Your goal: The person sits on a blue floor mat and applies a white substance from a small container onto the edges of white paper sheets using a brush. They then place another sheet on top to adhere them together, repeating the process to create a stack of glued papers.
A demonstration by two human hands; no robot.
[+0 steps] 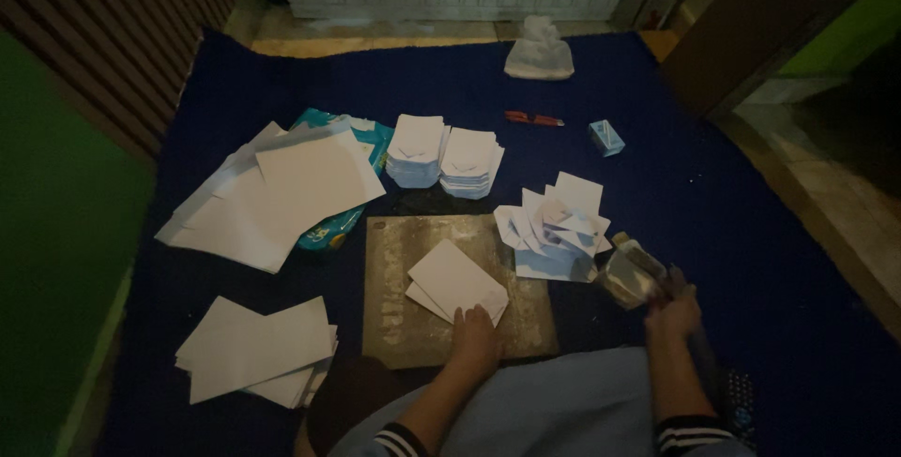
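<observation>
We see the fingers of the left hand (474,333) laid flat and close together on the near corner of a small stack of white paper sheets (457,281), pressing it down rather than gripping it. The palm faces down, the wrist is straight, and the forearm runs back towards the body, ending in a striped cuff (401,440). The sheets lie tilted on a worn, stained board (394,312), which rests on a dark blue cloth (732,185) spread over the floor.

The right hand (674,312) is curled around a small clear container (631,274) that is tipped towards the board; the fingers look closed on it, though in the dim light we cannot tell exactly how they wrap it. That forearm comes in from the lower right, also with a striped cuff.

Just beside the container, at the board's right edge, lies a loose heap of folded white paper pieces (554,227). Beyond the board stand two neat stacks of folded pieces (443,157). To the left lie large white sheets (272,199) over a teal packet (330,227), and nearer us another pile of sheets (255,349). Farther off sit a red tool (533,119), a small blue box (606,137) and a tied white bag (539,52).
</observation>
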